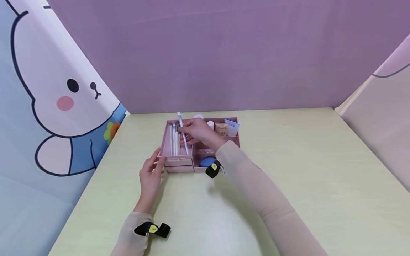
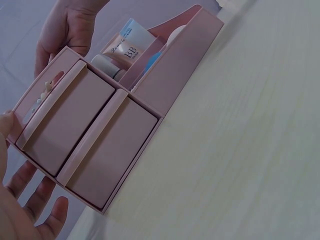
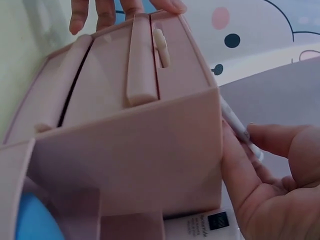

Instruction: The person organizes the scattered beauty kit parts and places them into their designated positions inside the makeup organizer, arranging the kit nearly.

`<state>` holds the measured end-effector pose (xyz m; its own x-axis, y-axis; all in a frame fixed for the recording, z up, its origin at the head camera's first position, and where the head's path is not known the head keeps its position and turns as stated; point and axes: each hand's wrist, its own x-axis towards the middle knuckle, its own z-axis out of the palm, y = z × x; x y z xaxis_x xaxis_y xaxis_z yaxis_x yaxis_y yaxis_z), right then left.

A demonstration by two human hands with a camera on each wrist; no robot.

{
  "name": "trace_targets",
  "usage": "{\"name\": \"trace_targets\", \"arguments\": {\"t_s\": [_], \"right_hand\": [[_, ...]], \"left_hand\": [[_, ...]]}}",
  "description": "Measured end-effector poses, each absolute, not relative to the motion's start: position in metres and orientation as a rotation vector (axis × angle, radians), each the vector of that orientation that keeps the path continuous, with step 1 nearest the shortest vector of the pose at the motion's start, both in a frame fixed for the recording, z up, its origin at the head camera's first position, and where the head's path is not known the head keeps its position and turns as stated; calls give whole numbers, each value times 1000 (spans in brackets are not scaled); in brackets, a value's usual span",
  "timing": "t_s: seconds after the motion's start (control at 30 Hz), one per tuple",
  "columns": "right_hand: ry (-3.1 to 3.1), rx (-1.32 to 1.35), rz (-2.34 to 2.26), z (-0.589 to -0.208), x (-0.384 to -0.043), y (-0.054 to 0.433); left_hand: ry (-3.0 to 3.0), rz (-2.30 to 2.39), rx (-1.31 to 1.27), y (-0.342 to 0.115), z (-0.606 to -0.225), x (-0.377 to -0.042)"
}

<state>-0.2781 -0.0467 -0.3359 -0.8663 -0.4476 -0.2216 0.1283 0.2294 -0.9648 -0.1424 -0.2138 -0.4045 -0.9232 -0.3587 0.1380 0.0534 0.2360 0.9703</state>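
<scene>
A pink cosmetics organizer [image 1: 177,161] with two front drawers [image 2: 112,155] stands on the table. My right hand [image 1: 199,131] pinches a slim white stick [image 1: 180,120] between thumb and fingers, tilted over the organizer's left top tray. In that tray lie several slim brush-like sticks [image 1: 174,138] side by side. My left hand [image 1: 150,176] touches the organizer's front left corner, with the thumb at the top front edge and the fingers fairly straight along the side. In the right wrist view the organizer's side wall hides the stick's lower end.
The organizer's right compartments hold a tan BB tube [image 1: 221,129], a pale blue-white tube [image 1: 232,127], a white-capped bottle [image 1: 210,124] and a blue sponge-like piece [image 1: 207,161]. Behind the light wooden table [image 1: 304,170] hangs a purple cloth [image 1: 224,60]; a cartoon-print cloth [image 1: 64,153] hangs at left.
</scene>
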Motion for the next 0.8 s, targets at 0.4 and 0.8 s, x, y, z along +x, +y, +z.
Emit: {"name": "trace_targets", "arguments": {"t_s": [0.4, 0.8], "right_hand": [[2101, -264, -1576, -330, -281, -53], [2073, -262, -1590, -328, -279, -55]], "left_hand": [[-2156, -1725, 250, -211, -400, -139], [-2139, -1733, 245, -214, -410, -144]]}}
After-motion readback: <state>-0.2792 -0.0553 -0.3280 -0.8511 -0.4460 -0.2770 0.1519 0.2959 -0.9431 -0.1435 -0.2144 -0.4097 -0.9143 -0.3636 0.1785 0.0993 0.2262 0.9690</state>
